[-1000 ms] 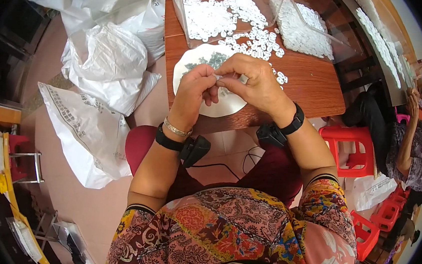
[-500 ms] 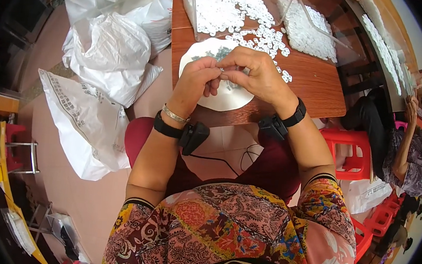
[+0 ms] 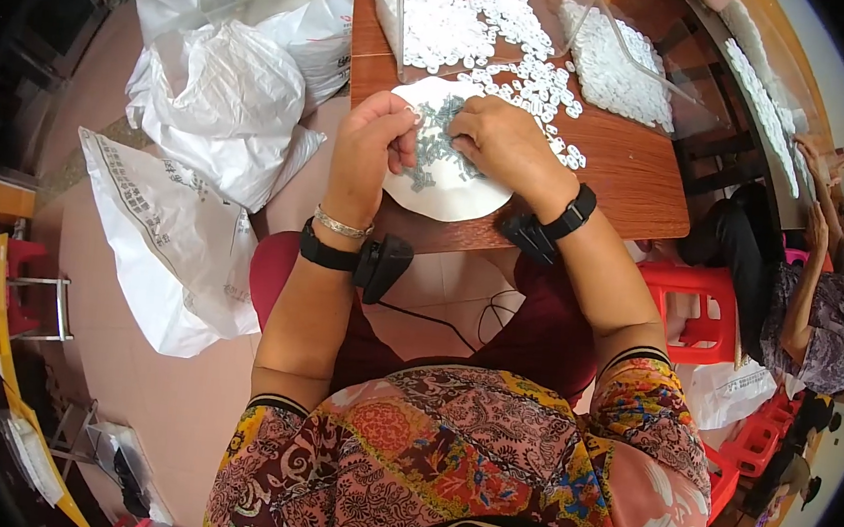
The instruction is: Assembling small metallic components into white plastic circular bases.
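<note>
My left hand [image 3: 367, 148] is closed in a pinch, thumb and forefinger on a small white plastic piece [image 3: 414, 114]. It hovers over the left side of a round white plate with a wavy rim [image 3: 447, 206]. Small grey metal parts, resembling screws [image 3: 432, 151], are scattered on that plate. Curled down onto these metal parts is my right hand [image 3: 512, 149], its fingertips together; what lies between them is hidden. Loose white plastic pieces with holes [image 3: 538, 81] spread over the brown table [image 3: 630, 181] just beyond the plate.
Clear bins with heaps of white pieces [image 3: 615, 70] stand at the table's far side. White sacks [image 3: 220, 105] crowd the floor at left. A red stool [image 3: 694, 307] is at right, near another person [image 3: 819, 318] with raised hands. A black cable [image 3: 427, 317] hangs below my wrists.
My hands have moved apart from a shared pinch. The right has lowered to the metal parts on the plate; the left has shifted slightly left, showing the white plastic piece.
</note>
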### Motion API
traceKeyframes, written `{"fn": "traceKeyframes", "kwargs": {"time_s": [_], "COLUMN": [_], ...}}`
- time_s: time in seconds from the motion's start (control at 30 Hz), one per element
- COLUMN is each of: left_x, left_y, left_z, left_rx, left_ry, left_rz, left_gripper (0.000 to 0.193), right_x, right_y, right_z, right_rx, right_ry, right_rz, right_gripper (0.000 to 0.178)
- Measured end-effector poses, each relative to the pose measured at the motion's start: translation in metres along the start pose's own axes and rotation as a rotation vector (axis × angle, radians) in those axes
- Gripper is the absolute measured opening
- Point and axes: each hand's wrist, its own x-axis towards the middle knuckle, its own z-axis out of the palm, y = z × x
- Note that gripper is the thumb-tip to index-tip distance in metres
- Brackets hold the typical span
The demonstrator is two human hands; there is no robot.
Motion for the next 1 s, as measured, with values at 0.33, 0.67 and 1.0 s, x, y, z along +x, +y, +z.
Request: {"fn": "traceKeyframes", "kwargs": {"time_s": [0.33,0.67,1.0], "left_x": [-0.001,-0.003,-0.006], "left_y": [0.002,-0.012,-0.02], "left_z": [0.001,0.019,0.03], "left_rx": [-0.008,0.079,0.118], "left_ry": [0.004,-0.067,-0.118], "left_rz": [0.011,-0.069,-0.053], "left_gripper": [0.014,0.014,0.014], "right_x": [-0.004,-0.01,-0.016], "right_y": [-0.003,-0.005,-0.008], "right_z": [-0.007,-0.031,-0.043], "right_rx": [0.174,0.802,0.77], "right_ry": [0.026,0.033,0.042], "right_rz": [0.136,0.335,0.253], "right_gripper": [0.007,0.009,0.011]}}
